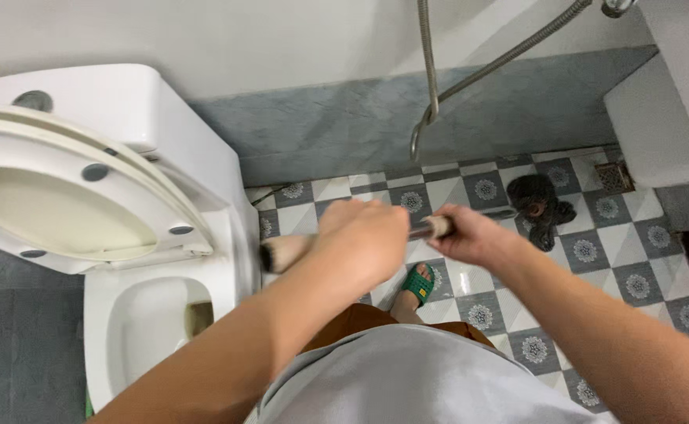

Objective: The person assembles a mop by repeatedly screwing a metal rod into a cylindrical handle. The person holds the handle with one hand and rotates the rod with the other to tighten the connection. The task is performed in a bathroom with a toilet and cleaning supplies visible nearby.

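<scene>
Two bare hands meet at the centre of the head view, both closed around one long stick-like tool (pixel 439 228) that lies nearly level across the frame. Left hand (pixel 364 235), centre frame, is curled into a fist over the tool's middle, knuckles toward the camera. Right hand (pixel 474 235), just right of centre, grips the shaft with fingers wrapped under it. Between the two hands a short pale length of the shaft shows; left of the left hand the pale thick end (pixel 282 253) with a dark tip juts toward the toilet. The toilet (pixel 227 275) fills the left of the frame, its seat and lid (pixel 70 204) raised against the cistern (pixel 125 102). A metal hose (pixel 431 78) hangs at upper centre. A dark cloth (pixel 541 206) lies on the patterned floor tiles (pixel 635 235) right of centre, beside a floor drain (pixel 614 177). A foot in a green sandal (pixel 419 284) stands below the hands.
</scene>
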